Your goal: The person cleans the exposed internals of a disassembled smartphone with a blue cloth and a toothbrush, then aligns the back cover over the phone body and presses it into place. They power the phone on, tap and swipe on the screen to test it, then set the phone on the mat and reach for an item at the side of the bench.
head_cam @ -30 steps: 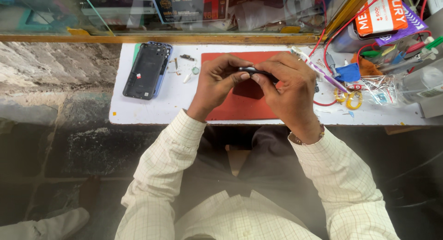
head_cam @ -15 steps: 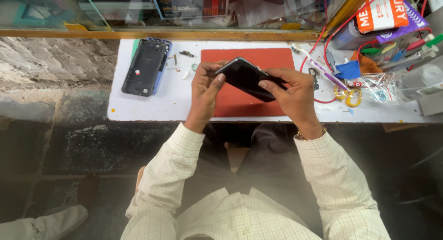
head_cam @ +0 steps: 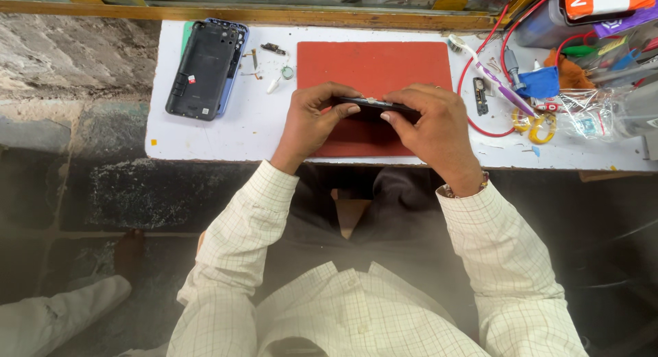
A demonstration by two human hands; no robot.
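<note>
- Left hand (head_cam: 308, 120) grips the left end of a dark phone body (head_cam: 373, 106), thumb on the near edge, fingers curled over the far edge; closed on it.
- Right hand (head_cam: 432, 124) grips the right end the same way, fingers wrapped over the top, thumb tip pressed on the near edge; closed on it.
- Phone body is held edge-on, roughly level, just above the red mat (head_cam: 373, 69) at the middle of the worktop (head_cam: 226, 134); can't tell if it touches the mat.
- Handling, as a judgement: thin, light, stiff slab; likely fragile if it has a glass face, smooth edges likely slippery. Best held by the two short ends or long side edges, as now; avoid bending or pressing on the flat faces.
- Loose back cover (head_cam: 205, 69), dark, inner side up, lies near the worktop's far left corner, well apart from the hands.
- Small screws and bits (head_cam: 274, 65) lie between the cover and the mat.
- Right of the mat: red wire (head_cam: 473, 69), white toothbrush (head_cam: 473, 55), small dark circuit part (head_cam: 481, 96), yellow-handled scissors (head_cam: 538, 124).
- Far right corner: clutter of tools and a clear plastic bag (head_cam: 589, 113).
</note>
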